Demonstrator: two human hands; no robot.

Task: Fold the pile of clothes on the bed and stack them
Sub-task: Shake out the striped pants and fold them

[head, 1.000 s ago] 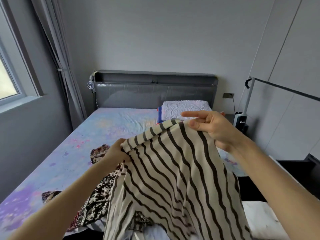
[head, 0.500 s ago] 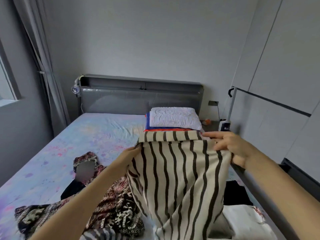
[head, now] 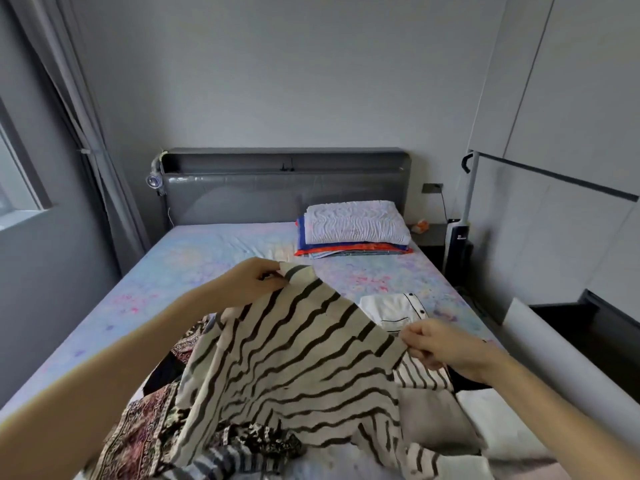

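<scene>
A striped top (head: pixel 294 362) is held spread in the air over the near end of the bed (head: pixel 207 265). Its far corner is pinched between thumb and fingers of the left hand (head: pixel 254 280), and its right edge is pinched in the curled fingers of the right hand (head: pixel 433 344). The cloth is cream with dark wavy stripes. It looks soft and thin, is drawn fairly taut between the two grips, and sags in loose folds at its near hem.

Under it lies the pile (head: pixel 149 434), unfolded: a crumpled brown and black patterned piece at the left, something black beside it, and grey and white pieces at the right. Whether the finer stripes below the right hand belong to the top or to another garment cannot be told.

Further along, on the right part of the bed, a white shirt (head: pixel 394 310) with dark piping and dark buttons lies flat in a neat rectangle. It is judged to be folded already and the start of the stack. Most of the task is therefore judged to remain, with the top not yet folded and the pile not yet sorted.

The bed is covered by a smooth pastel sheet, blotched blue and pink. At its far right a white quilted pillow (head: pixel 353 225) rests on flat blue and red covers (head: pixel 346 251). A padded grey headboard (head: pixel 277 199) stands behind it, and a grey curtain (head: pixel 86 116) hangs at the left.
</scene>
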